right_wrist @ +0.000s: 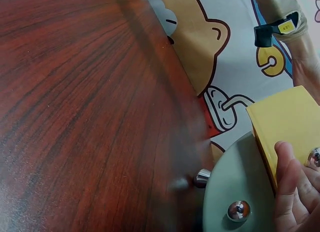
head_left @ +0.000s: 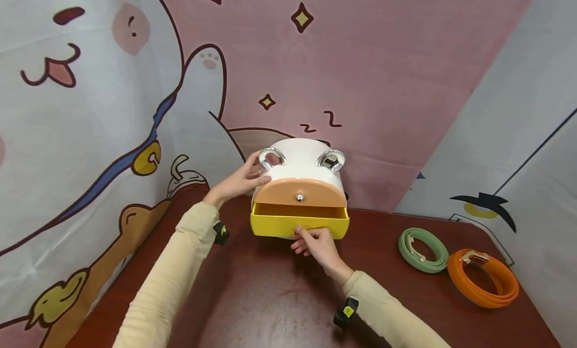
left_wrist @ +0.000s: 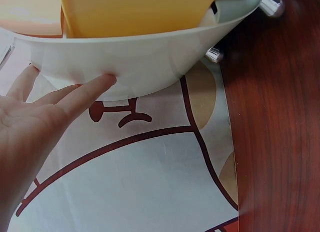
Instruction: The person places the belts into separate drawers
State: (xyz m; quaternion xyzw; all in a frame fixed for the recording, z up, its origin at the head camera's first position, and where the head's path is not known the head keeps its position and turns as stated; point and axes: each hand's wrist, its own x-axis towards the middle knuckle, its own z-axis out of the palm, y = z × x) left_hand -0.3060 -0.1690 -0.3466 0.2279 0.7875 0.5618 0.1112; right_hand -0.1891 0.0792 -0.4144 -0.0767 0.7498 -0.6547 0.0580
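Note:
A white animal-face box (head_left: 301, 157) with silver ring eyes stands against the backdrop. Below its peach upper front (head_left: 290, 192), which has a silver knob (head_left: 299, 198), a yellow drawer (head_left: 275, 225) sticks out, its visible inside bare. My left hand (head_left: 241, 182) steadies the box from the left side, thumb near the peach front. Its extended fingers (left_wrist: 97, 86) press the white wall. At the drawer's front, the thumb and bent fingers of my right hand (head_left: 317, 245) pinch the drawer's silver knob (right_wrist: 314, 158). A pale green lower front (right_wrist: 240, 177) with another knob (right_wrist: 239, 211) shows under the drawer.
On the right of the dark red wooden table (head_left: 270, 308) lie a coiled green belt (head_left: 407, 253) and, beside it, a coiled orange belt (head_left: 471, 290). Cartoon-printed cloth (head_left: 360, 77) hangs behind and along both sides.

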